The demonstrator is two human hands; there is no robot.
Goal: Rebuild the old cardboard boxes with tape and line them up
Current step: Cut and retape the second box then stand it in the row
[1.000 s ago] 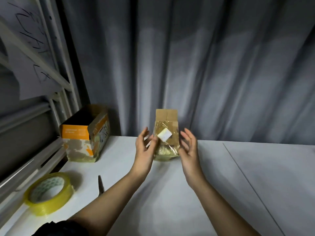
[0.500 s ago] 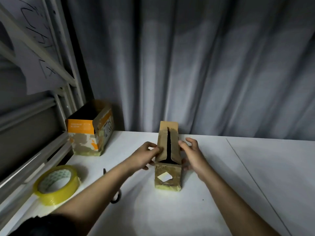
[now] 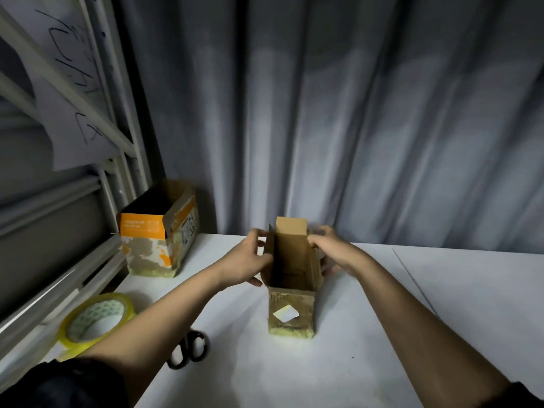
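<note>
Since half a second ago the top flaps of the small cardboard box (image 3: 291, 307) are spreading apart, so instead of a narrow dark slit you're now looking straight down into the open brown inside. Left hand (image 3: 246, 260) is gripping the left flap, fingers curled round its edge and pulling it outward. Right hand (image 3: 331, 251) is doing the same on the right flap, thumb hooked over the top edge with the other fingers wrapping behind, a bit blurry so I can't say much more about them. That box is standing upright on the white desk (image 3: 382, 334) about mid-frame, back flap sticking up, and it's showing a white diamond-shaped sticker on the near face plus yellowish tape round the bottom. Moving out from there, a pair of black-handled scissors (image 3: 188, 350) is lying on the desk by the left forearm, partly hidden under it. Further left a roll of yellow tape (image 3: 95, 320) is sitting flat near the desk's edge. Back in the left corner an orange and brown box (image 3: 157, 234) is standing open-topped, well apart from the small one, right beside a white metal frame (image 3: 117, 136). Grey curtain (image 3: 353, 113) is hanging behind everything.
</note>
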